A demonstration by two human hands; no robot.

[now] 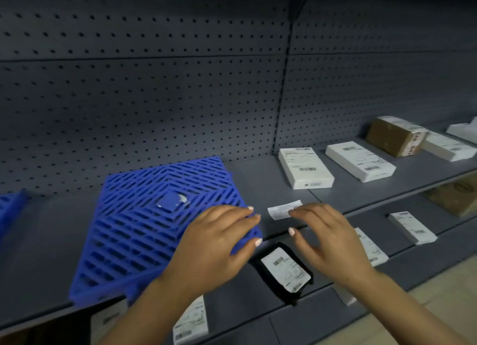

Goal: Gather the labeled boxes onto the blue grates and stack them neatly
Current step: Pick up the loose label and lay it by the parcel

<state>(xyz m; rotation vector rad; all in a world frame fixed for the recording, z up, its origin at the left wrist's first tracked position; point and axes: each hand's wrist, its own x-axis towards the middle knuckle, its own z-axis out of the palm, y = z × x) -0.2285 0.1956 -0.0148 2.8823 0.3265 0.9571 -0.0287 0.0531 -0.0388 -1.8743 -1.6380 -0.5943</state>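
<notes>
So the big square blue plastic grate [160, 223] sits crooked on the grey metal shelf [260, 179], one corner poking past the front lip. That's my main worry: pile boxes on it like that and I reckon the weight could tip it, or the stack just ends up skewed. My left hand [216, 244] rests flat on its right corner, fingers straight, not gripping anything. A second blue grate [11, 208] peeks in at the far left.

The boxes aren't on any grate yet. Two flat white labeled boxes [305, 168] lie to the right on the same shelf, with a brown taped cardboard box [395, 137] and more white ones further along, a long reach from here. More parcels lie on the lower shelf, including a black labeled pouch [285, 270].

My right hand [330, 239] hovers relaxed and empty over a loose white paper slip [280, 210], which might slide under the grate if I shove it.
</notes>
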